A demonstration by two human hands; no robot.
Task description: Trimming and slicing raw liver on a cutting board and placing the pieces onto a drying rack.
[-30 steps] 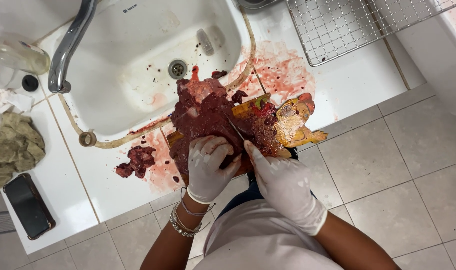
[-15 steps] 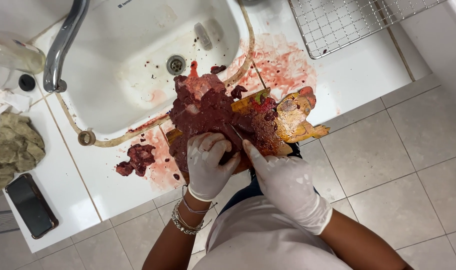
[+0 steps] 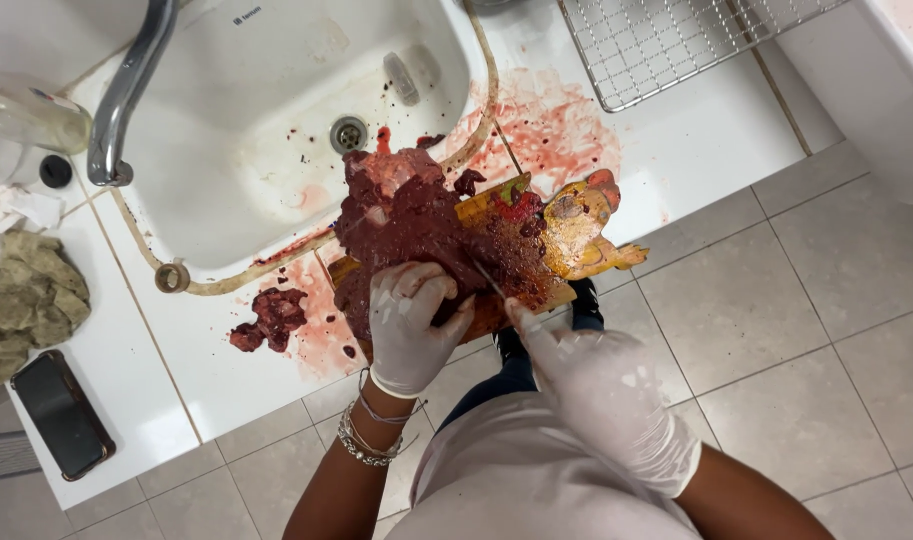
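A slab of dark red meat (image 3: 416, 225) is laid across a wooden cutting board (image 3: 566, 235) at the counter edge, partly overhanging the white sink (image 3: 276, 120). The left hand (image 3: 408, 325), in a white glove, is pressed flat on the near part of the meat — fingers together, curled over it. The right hand (image 3: 601, 385), also gloved, is closed around a knife (image 3: 488, 278) whose thin blade is set into the meat just beside the left fingers. A smaller pile of meat scraps (image 3: 271, 318) is noted on the stained counter (image 3: 216, 370) to the left; a phone (image 3: 61, 415) and a crumpled cloth (image 3: 26, 300) lie further left — a wire rack (image 3: 666, 40) at top right
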